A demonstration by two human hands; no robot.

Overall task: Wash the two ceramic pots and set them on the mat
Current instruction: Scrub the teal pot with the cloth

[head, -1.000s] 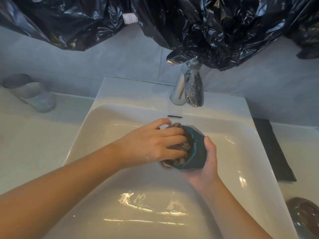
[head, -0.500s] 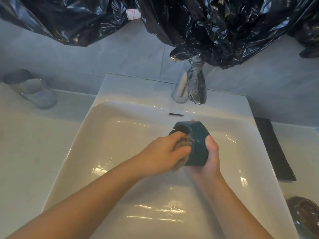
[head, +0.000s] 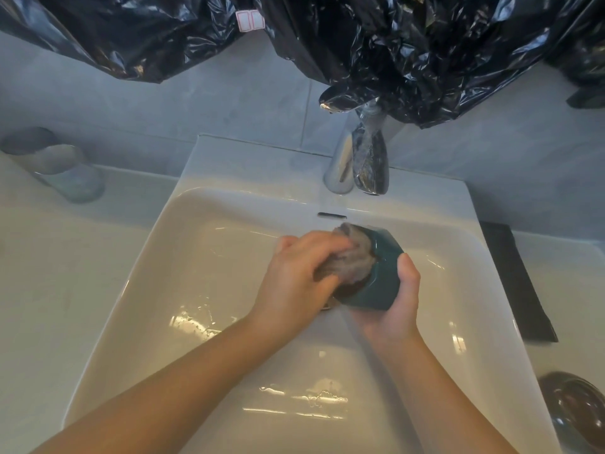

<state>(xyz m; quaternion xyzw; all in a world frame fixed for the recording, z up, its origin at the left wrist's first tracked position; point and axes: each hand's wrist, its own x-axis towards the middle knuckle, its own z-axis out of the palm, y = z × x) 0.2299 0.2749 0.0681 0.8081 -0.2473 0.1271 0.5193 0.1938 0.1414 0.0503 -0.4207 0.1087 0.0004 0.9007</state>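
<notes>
Teal-glazed ceramic is being washed over the sink point(head: 203, 290): the teal pot point(head: 376, 286) is held tipped on its side near the middle of the basin, its mouth turned toward 9 o'clock, with the tap point(head: 370, 165) beyond it at 12 o'clock. It is cupped from beneath by the right hand point(head: 396, 312), the thumb laid along the faceted outer wall. A grey cloth point(head: 355, 257) is bunched in the curled fingers of the left hand point(head: 301, 276) and pressed into the pot's mouth. Wet glaze is likely to be slippery, and the stiff, brittle body would probably chip against the basin, so a hold across the flat facets with support under the base is judged safest. On the surface point(head: 65, 290), the black mat point(head: 520, 290) lies at 3 o'clock and a dark pot point(head: 576, 411) at 5 o'clock.
</notes>
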